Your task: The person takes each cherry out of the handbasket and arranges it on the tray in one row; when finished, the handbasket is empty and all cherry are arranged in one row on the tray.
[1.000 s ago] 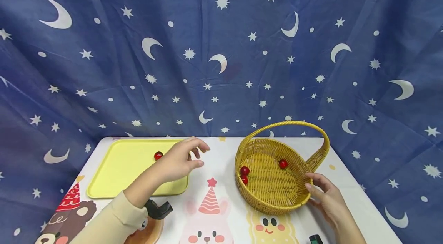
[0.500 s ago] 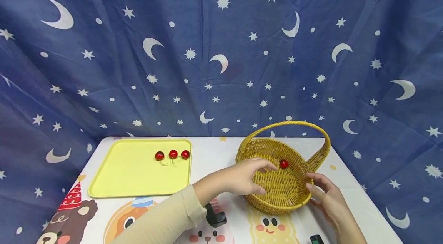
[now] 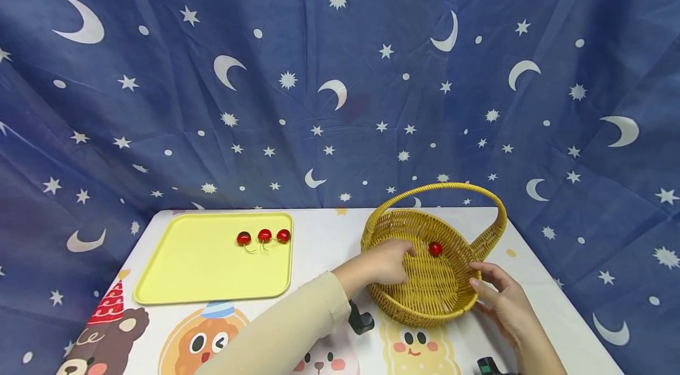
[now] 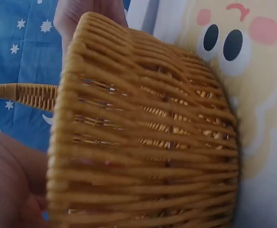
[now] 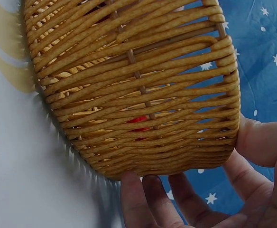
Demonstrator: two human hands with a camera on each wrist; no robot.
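A round yellow wicker basket (image 3: 406, 313) with a tall handle stands at the right of the table. My left hand (image 3: 390, 261) reaches over its near left rim into the basket, fingers bent downward. The hand covers the left part of the basket floor, and I cannot tell whether its fingers pinch anything. A red cherry (image 3: 435, 248) lies inside, toward the back right. With thumb and fingers, my right hand (image 3: 504, 298) grips the basket's right side at the rim. In the right wrist view its fingers (image 5: 136, 199) touch the woven wall, through which some red shows.
On the left, a yellow tray (image 3: 207, 271) bears three stemmed cherries (image 3: 265, 236) near its right edge. The tablecloth (image 3: 324, 245) is white with cartoon animals. Behind the table hangs a blue curtain (image 3: 297, 144) with moons and stars.
My left hand has moved from beside the tray rightward and down into the basket, uncovering cherries on the tray and covering two in the basket. My right hand keeps its hold.
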